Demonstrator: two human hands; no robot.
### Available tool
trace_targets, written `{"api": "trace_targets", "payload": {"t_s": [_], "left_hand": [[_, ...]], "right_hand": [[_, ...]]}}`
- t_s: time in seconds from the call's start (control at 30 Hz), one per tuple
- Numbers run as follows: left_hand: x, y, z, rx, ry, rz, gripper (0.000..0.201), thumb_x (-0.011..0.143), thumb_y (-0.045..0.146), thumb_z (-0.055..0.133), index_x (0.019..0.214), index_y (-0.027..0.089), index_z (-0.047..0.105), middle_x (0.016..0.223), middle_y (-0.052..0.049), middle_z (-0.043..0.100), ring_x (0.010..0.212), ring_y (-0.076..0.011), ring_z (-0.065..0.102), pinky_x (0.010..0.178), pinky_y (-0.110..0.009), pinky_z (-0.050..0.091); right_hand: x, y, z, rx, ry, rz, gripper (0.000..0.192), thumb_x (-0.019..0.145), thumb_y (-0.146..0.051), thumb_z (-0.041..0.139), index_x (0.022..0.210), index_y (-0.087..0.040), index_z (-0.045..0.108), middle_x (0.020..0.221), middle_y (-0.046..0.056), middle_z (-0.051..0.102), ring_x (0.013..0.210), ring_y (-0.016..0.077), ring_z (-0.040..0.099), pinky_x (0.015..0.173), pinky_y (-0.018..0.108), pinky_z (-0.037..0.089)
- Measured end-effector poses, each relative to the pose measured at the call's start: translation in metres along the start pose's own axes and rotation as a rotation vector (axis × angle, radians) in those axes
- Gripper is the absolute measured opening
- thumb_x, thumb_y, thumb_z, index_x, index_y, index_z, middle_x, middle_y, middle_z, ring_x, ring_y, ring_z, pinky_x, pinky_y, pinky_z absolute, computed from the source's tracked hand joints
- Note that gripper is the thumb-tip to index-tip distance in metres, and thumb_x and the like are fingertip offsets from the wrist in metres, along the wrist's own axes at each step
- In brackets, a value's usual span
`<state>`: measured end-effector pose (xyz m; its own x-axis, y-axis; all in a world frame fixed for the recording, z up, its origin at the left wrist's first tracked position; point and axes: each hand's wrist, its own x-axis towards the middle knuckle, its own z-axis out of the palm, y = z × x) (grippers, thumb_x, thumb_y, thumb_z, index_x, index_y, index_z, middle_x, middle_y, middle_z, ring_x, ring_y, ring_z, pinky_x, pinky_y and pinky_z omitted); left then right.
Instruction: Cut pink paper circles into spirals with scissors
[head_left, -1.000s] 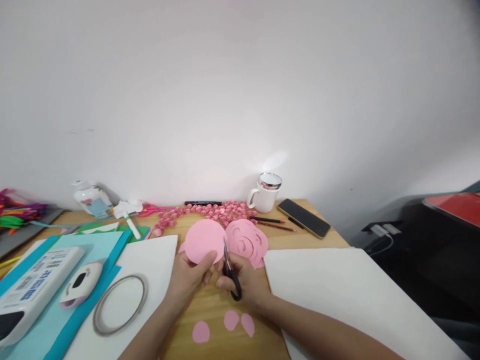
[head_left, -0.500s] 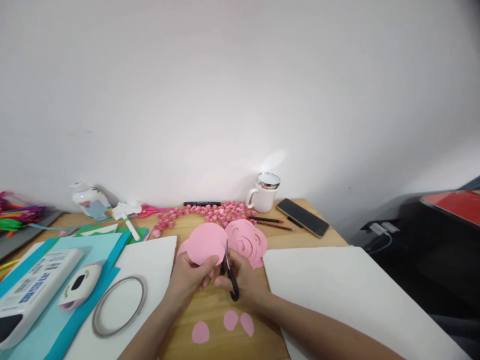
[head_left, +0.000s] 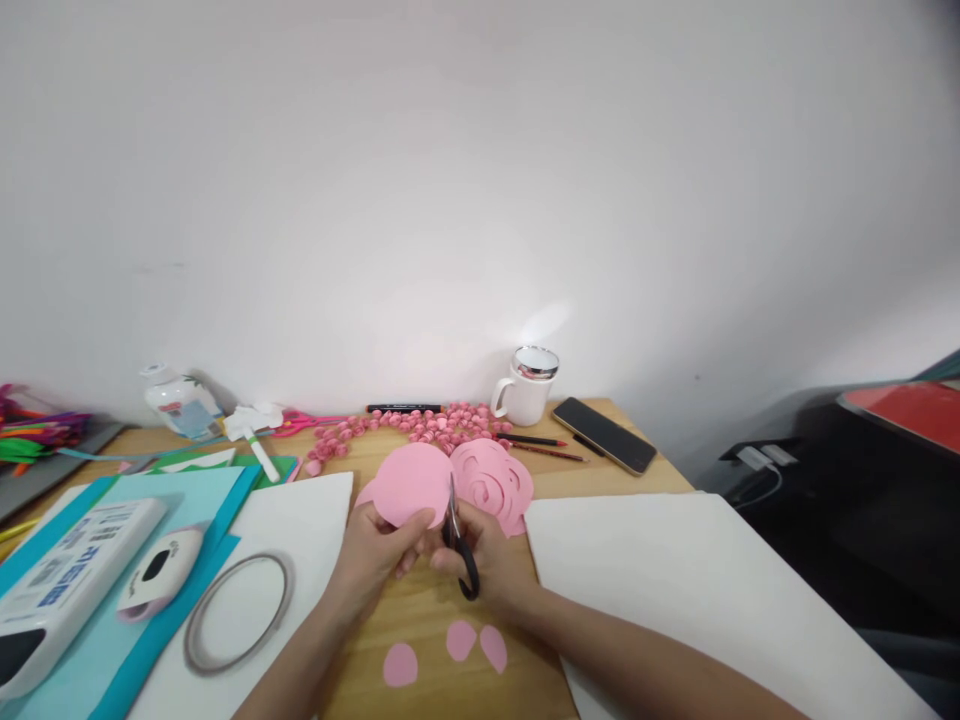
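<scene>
Scissors (head_left: 459, 545) with black handles are sitting in the right hand (head_left: 487, 560), whose fingers are closed through and around the loops, while the blades are pointing up and away, their tips touching the right edge of a pink paper circle (head_left: 411, 484). That circle is being held just above the wooden table (head_left: 600, 480) by the left hand (head_left: 371, 555), its fingers and thumb pinching the lower edge, so the paper is standing nearly upright between the two hands, near the middle of the desk. Just beside it on the right, pink spiral-cut circles (head_left: 493, 482) are lying flat on the wood, partly behind the right hand. Below the wrists, three small pink petal scraps (head_left: 447, 652) are lying in a row near the table's front edge. A scatter of small rolled pink paper roses (head_left: 409, 425) is lying farther back, with a black marker (head_left: 405, 407) behind it along the wall, a white mug (head_left: 525, 388) to the right, two pencils (head_left: 541, 446) and a dark phone (head_left: 604, 435) beyond that. White sheets are lying on either side of the hands: the left white sheet (head_left: 315, 510) is carrying a thin ring (head_left: 238, 611), and the right white sheet (head_left: 675, 580) is bare. On the far left, a paper punch (head_left: 157, 572) and a white box (head_left: 71, 575) are resting on light blue paper (head_left: 187, 490).
</scene>
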<state>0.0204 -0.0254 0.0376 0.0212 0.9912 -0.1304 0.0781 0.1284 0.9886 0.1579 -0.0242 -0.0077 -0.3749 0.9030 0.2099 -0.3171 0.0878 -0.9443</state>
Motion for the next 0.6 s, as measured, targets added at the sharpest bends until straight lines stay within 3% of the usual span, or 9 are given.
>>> {"api": "trace_targets", "payload": {"t_s": [0.33, 0.53, 0.6], "left_hand": [[0.0013, 0.0002, -0.0011, -0.032, 0.019, -0.004, 0.036, 0.061, 0.038, 0.069, 0.043, 0.013, 0.051, 0.032, 0.005, 0.044, 0.03, -0.0034, 0.033, 0.035, -0.017, 0.021], [-0.0001, 0.0011, 0.001, -0.075, -0.116, -0.021, 0.039, 0.07, 0.042, 0.063, 0.046, 0.012, 0.057, 0.033, 0.0, 0.051, 0.028, -0.006, 0.038, 0.033, -0.018, 0.025], [0.0009, -0.0013, 0.0009, -0.076, -0.112, -0.009, 0.038, 0.07, 0.041, 0.064, 0.046, 0.012, 0.057, 0.032, 0.001, 0.05, 0.028, -0.0065, 0.039, 0.034, -0.018, 0.028]], "right_hand": [[-0.0014, 0.0034, -0.0022, -0.058, 0.025, 0.057, 0.034, 0.068, -0.045, 0.068, 0.074, -0.018, 0.049, 0.055, -0.005, 0.05, 0.045, 0.0087, 0.042, 0.043, 0.021, 0.031], [-0.0011, 0.0027, 0.0014, 0.028, -0.019, 0.08, 0.032, 0.068, -0.045, 0.068, 0.072, -0.019, 0.049, 0.062, -0.002, 0.056, 0.046, 0.0088, 0.044, 0.044, 0.022, 0.035], [-0.001, 0.0026, 0.0022, 0.039, -0.031, 0.094, 0.031, 0.069, -0.044, 0.068, 0.073, -0.019, 0.049, 0.059, -0.003, 0.054, 0.045, 0.0093, 0.044, 0.045, 0.023, 0.036]]}}
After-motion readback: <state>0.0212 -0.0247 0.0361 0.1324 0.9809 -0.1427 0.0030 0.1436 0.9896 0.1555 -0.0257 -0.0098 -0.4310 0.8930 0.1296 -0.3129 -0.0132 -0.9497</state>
